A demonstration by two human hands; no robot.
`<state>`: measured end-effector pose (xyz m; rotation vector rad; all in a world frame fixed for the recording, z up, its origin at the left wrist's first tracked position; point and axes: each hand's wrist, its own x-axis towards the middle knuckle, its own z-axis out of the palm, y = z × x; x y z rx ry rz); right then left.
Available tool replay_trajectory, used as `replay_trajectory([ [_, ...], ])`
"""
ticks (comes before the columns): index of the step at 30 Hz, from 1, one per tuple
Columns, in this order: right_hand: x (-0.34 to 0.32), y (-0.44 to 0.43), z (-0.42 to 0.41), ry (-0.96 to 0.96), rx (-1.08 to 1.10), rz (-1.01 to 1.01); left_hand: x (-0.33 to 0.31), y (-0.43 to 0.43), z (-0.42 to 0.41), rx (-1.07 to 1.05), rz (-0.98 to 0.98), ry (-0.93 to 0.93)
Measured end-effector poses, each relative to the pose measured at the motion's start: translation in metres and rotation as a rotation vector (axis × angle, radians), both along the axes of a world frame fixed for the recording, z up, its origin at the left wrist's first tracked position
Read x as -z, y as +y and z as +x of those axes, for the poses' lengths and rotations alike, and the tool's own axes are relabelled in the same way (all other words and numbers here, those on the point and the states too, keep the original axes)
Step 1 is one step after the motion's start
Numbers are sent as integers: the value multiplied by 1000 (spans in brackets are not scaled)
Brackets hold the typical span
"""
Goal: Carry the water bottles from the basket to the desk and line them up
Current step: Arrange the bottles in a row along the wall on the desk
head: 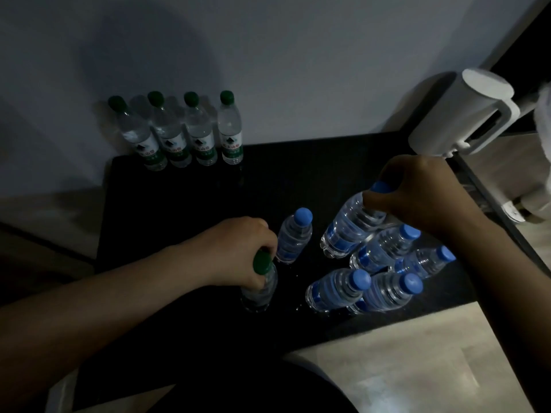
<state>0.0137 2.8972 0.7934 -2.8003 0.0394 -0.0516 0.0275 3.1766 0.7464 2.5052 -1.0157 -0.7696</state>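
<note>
1. Now, your left hand (238, 251) is curled round the neck of a green-capped bottle (262, 289), which stands upright on the black worktop (179, 219) towards its near edge.
2. Your right hand (417, 195) grips the neck of a blue-capped bottle (348, 231) just under the cap. Its base is down at the worktop, but you cannot tell whether it rests there.
3. Between your two hands a lone blue bottle (293, 238) stands upright, just beside the knuckles of your left hand.
4. Under your right forearm a cluster of four blue bottles (384, 251) stands packed together, near the held one.
5. At the far edge, against the wall (298, 70), a row of four green bottles (198, 135) stands side by side, well apart from the blue ones.
6. A white appliance (459, 111) sits at the far right corner.
</note>
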Motion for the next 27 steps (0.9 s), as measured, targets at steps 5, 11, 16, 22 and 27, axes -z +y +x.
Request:
replay_trajectory([
  [5,3,2,16,19,-4,20,-16,16,35,-92,-29,-112],
  [11,1,2,40,25,5,25,-28,22,81,-211,-96,-270],
  [16,-5,-2,64,49,-8,19,-37,13,122,-304,-133,-321],
  [22,-8,-9,99,60,-16,15,-34,-7,167,-360,-127,-332],
  [27,0,-17,127,54,-33,27,-26,-24,200,-316,-116,-300],
])
